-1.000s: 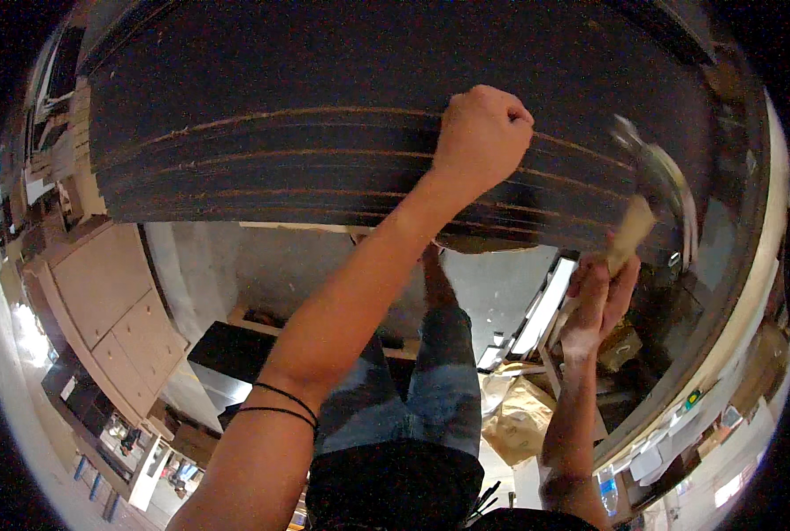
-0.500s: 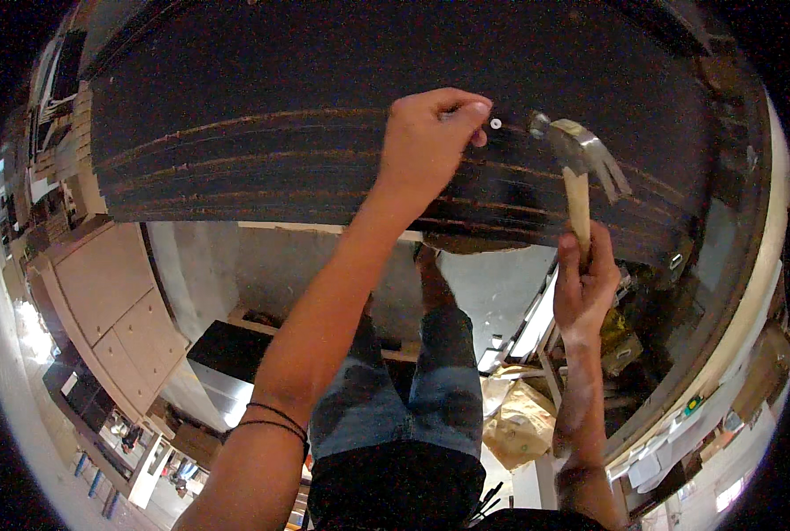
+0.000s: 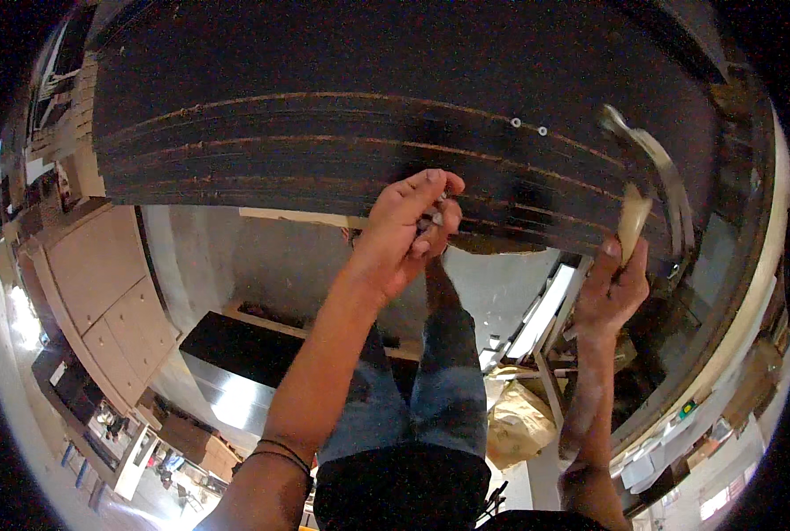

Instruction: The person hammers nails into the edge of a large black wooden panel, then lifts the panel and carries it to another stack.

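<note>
My left hand is closed, palm partly up, around several small pale pieces whose exact kind is too small to tell. It hangs over the near edge of a stack of dark boards. To its right, my right hand grips the light wooden handle of a claw hammer. The hammer's metal head is raised and smeared by motion. Two small white round pieces sit side by side along a far board edge, a left one and a right one, with neither hand touching them.
A pale cabinet with doors stands on the left, near a black and silver box-like unit. A crumpled tan bag lies low beside my legs. Along the right runs a long curved-looking pale edge.
My left hand has drawn back toward me from the far board edge and turned palm up. The hammer has moved right, away from the white round pieces, with my right hand still gripping it.
</note>
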Available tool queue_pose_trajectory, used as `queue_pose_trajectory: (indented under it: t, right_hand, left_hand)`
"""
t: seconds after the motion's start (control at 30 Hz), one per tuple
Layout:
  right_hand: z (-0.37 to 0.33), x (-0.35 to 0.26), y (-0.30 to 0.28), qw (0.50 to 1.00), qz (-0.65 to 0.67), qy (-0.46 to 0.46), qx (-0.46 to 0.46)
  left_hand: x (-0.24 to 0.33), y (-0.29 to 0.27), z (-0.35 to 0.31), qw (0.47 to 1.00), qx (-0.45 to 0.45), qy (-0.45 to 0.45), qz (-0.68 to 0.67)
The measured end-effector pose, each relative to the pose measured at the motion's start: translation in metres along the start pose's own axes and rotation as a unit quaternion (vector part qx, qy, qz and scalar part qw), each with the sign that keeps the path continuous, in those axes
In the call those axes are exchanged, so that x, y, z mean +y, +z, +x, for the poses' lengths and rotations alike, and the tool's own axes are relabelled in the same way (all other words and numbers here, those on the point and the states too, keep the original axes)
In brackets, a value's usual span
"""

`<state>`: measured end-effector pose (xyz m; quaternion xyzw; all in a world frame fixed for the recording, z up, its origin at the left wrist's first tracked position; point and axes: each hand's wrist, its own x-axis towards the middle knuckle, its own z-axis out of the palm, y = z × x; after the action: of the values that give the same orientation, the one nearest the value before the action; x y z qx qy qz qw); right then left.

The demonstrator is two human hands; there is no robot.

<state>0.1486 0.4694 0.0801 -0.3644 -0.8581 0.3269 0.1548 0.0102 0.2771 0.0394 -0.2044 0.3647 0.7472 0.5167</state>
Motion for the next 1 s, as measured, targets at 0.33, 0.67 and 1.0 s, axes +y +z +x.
queue_pose_trajectory:
  t: [0.33, 0.67, 1.0]
  right_hand:
    - [-0.003, 0.010, 0.022, 0.996, 0.022, -0.046, -0.071]
    - [0.004, -0.004, 0.017, 0.987, -0.106, 0.059, -0.108]
    - [0.007, -0.011, 0.019, 0.991, -0.107, 0.010, -0.074]
  left_hand:
    - [-0.002, -0.006, -0.003, 1.000, 0.029, 0.000, 0.001]
    - [0.008, -0.004, 0.004, 0.998, -0.009, 0.017, 0.056]
    - [0.001, 0.010, 0.021, 0.999, -0.031, 0.037, 0.005]
